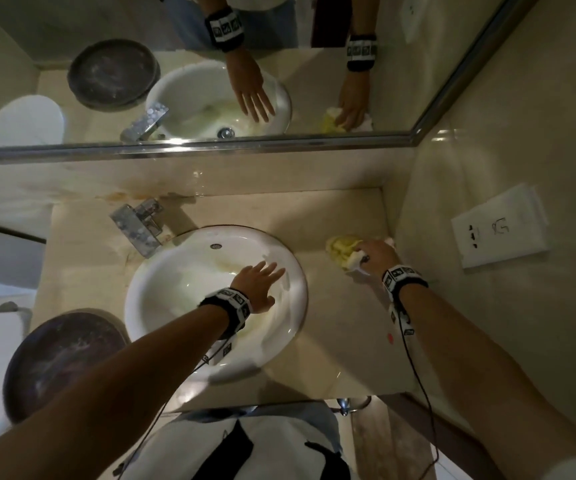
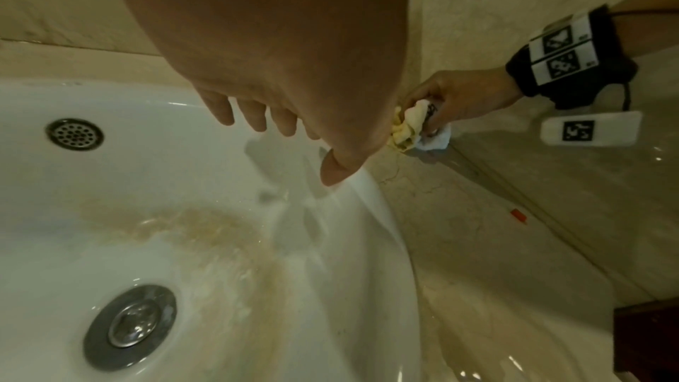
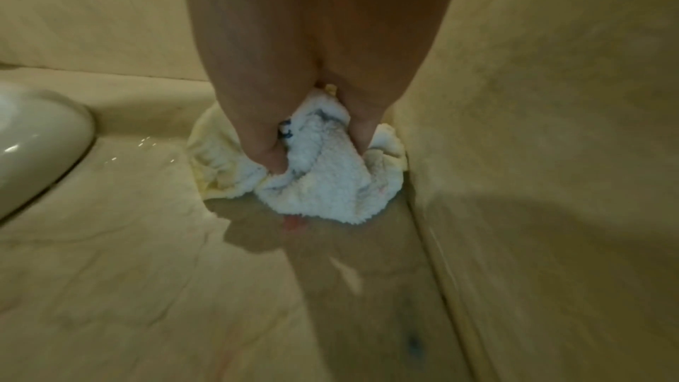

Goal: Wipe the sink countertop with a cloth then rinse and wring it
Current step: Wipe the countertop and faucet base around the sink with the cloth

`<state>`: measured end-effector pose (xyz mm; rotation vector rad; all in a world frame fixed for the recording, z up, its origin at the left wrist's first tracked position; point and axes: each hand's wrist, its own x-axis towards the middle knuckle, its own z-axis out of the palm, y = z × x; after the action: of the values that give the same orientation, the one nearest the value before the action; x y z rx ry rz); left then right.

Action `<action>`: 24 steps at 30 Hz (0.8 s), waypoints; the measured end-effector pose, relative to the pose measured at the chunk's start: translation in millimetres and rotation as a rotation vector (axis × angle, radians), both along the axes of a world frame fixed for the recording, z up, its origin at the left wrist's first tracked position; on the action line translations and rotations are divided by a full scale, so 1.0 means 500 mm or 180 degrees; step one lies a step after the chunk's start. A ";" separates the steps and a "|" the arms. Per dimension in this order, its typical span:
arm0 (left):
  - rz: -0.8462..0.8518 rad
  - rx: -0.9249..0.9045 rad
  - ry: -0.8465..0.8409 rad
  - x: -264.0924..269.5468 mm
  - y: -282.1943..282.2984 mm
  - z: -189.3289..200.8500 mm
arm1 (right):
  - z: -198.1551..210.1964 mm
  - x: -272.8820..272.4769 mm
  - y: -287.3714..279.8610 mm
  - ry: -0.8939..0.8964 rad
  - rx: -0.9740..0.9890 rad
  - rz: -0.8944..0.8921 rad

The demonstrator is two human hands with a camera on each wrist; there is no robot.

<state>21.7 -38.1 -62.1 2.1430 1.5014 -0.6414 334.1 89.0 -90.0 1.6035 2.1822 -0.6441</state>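
Note:
A bunched yellow and white cloth [image 1: 343, 252] [image 2: 407, 129] [image 3: 323, 173] lies on the beige countertop [image 1: 345, 323] [image 3: 128, 272] to the right of the sink, close to the side wall. My right hand [image 1: 375, 254] [image 2: 459, 95] [image 3: 319, 127] grips it, thumb and fingers dug into the folds. My left hand [image 1: 262, 282] [image 2: 264, 115] rests open with straight fingers on the right inner rim of the white sink basin [image 1: 175, 306] [image 2: 110, 214]. The basin holds brownish stains near the drain [image 2: 128, 324].
A chrome tap [image 1: 139, 225] stands behind the sink on the left. A dark round bowl [image 1: 61, 362] sits at the left front of the counter. A mirror [image 1: 210, 64] runs along the back wall. A wall socket [image 1: 501, 226] is on the right wall. A small red speck [image 1: 389, 337] lies on the counter.

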 end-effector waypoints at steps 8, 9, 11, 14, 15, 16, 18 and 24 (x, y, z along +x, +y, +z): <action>-0.0034 -0.0019 -0.0014 0.014 -0.027 0.016 | -0.001 0.020 -0.166 0.0409 -0.0230 -0.0358; -0.0036 -0.0040 -0.0016 0.015 -0.031 0.017 | 0.004 0.022 -0.188 0.0420 -0.0235 -0.0429; -0.0057 -0.0058 -0.0005 0.017 -0.040 0.019 | 0.000 0.031 -0.224 0.0489 -0.0183 -0.0428; -0.0103 -0.0067 -0.0035 0.020 -0.058 0.018 | -0.002 0.027 -0.271 0.0386 -0.0429 -0.0295; -0.0113 -0.0085 -0.0042 0.020 -0.063 0.019 | 0.003 0.023 -0.280 0.0293 -0.0492 -0.0200; -0.0119 -0.0114 -0.0059 0.020 -0.069 0.021 | 0.006 0.025 -0.287 0.0288 -0.0547 -0.0161; -0.0089 -0.0123 -0.0114 0.018 -0.078 0.020 | 0.011 0.033 -0.280 0.0365 -0.0472 -0.0210; -0.0068 -0.0103 -0.0151 0.008 -0.104 0.023 | 0.035 0.073 -0.228 0.0756 0.0821 -0.1049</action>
<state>25.7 -90.2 -50.4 2.1375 1.4358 -0.6137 370.5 -24.8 -72.3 2.1500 2.2596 -0.6982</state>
